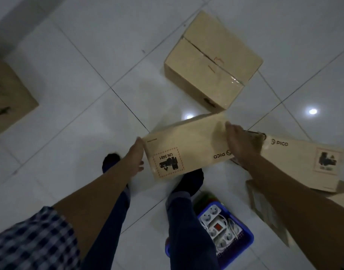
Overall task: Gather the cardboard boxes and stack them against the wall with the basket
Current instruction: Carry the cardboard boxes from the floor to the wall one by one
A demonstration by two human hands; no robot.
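Tan PICO box (188,147), UN 3481 label, held above white tile floor (79,78); left hand (135,159) flat on its left end, right hand (238,141) gripping its right end.

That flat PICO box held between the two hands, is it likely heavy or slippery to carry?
Probably light: the PICO box is carried by flat palms alone, left hand and right hand at opposite ends. Its cardboard looks stiff, not sagging. With only palm pressure, it may slip.

Glossy white floor tiles (73,78) with dark grout reflect 2 ceiling lights.
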